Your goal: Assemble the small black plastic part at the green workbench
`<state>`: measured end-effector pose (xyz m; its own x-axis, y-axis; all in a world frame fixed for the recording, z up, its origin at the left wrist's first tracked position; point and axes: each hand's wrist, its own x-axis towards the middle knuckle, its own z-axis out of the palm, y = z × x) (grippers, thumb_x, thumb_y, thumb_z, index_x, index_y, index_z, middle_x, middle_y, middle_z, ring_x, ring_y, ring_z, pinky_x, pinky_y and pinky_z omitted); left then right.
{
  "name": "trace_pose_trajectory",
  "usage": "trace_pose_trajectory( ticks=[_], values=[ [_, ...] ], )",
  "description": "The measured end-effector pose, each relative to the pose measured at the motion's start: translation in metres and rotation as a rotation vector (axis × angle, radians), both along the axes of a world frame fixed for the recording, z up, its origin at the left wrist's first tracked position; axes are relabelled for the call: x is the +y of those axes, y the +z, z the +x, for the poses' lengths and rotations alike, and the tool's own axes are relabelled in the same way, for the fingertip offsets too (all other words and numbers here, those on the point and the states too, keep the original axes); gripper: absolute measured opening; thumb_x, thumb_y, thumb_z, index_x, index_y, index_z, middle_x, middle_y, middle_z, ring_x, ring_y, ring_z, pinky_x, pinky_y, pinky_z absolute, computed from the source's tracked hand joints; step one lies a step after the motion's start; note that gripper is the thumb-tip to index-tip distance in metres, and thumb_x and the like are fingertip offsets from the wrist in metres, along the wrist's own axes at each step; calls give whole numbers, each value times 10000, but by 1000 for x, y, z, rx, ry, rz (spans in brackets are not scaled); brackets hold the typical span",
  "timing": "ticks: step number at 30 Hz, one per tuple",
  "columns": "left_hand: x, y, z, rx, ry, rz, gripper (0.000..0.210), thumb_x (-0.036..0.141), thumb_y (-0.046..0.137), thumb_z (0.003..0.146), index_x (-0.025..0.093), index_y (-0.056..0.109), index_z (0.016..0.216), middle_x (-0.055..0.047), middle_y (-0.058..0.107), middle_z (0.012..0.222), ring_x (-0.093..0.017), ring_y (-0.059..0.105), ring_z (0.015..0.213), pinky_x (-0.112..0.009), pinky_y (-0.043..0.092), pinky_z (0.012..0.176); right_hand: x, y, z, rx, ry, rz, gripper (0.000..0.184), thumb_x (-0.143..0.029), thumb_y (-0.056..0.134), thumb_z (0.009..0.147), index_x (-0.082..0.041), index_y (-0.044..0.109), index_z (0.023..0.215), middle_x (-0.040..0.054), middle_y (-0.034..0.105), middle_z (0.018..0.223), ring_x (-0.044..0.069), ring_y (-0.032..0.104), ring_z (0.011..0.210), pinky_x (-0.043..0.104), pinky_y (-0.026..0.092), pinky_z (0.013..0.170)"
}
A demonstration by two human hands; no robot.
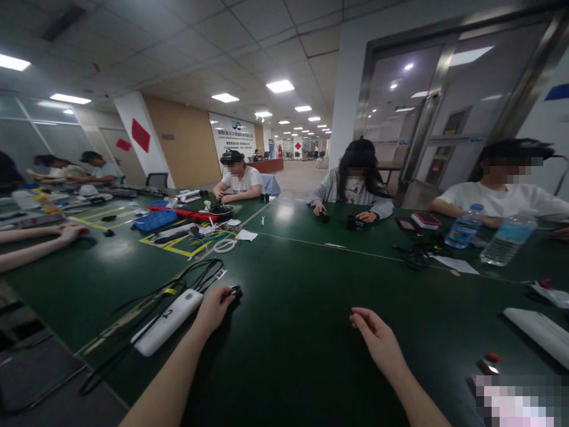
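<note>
My left hand [215, 308] rests on the dark green table [293, 356], its thumb and fingers closed on a small black object [236, 291] whose kind I cannot make out. Just left of that hand lies a long white device [164, 326] marked with a 2, with black cables [195, 277] running over and beyond it. To the right, my right hand [376, 338] hovers over or touches the tabletop, its fingers loosely bent and the thumb a little apart; nothing shows in it.
Cables, a blue tray [155, 220] and a coil of white cable [224, 245] lie beyond my left hand. Water bottles [509, 240] and another white device [540, 332] are at right. Co-workers with head cameras sit around the table; one person's arms [40, 240] reach in from the left.
</note>
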<state>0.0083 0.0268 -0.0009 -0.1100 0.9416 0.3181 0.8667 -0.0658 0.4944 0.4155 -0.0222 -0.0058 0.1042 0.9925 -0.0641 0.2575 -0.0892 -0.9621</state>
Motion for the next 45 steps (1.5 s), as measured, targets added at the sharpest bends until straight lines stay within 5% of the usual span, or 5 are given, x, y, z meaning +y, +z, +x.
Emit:
trace_pose_trajectory(
  ticks=[9, 20, 45],
  values=[
    [-5, 3, 0, -87, 108, -67, 234, 285, 443, 744, 163, 539, 920, -50, 645, 805, -190, 606, 785, -304, 445, 726, 3, -4, 3, -23, -6, -24, 379, -452, 521, 702, -250, 567, 1019, 31, 641, 954, 237, 574, 930, 366, 460, 781],
    [-7, 2, -7, -230, 18, -53, 239, 321, 454, 731, 172, 527, 903, -43, 651, 817, -190, 605, 789, -314, 443, 729, 4, -5, 3, -44, -6, -35, 398, -468, 507, 703, -244, 560, 1028, 30, 641, 951, 231, 578, 917, 362, 462, 776],
    [-8, 6, 1, 79, 7, -64, 211, 258, 468, 751, 158, 564, 910, -75, 588, 938, -185, 572, 845, -301, 436, 781, 3, -5, 2, -47, -4, -16, 378, -452, 526, 692, -246, 581, 1003, 25, 650, 943, 231, 583, 907, 362, 459, 776]
  ],
)
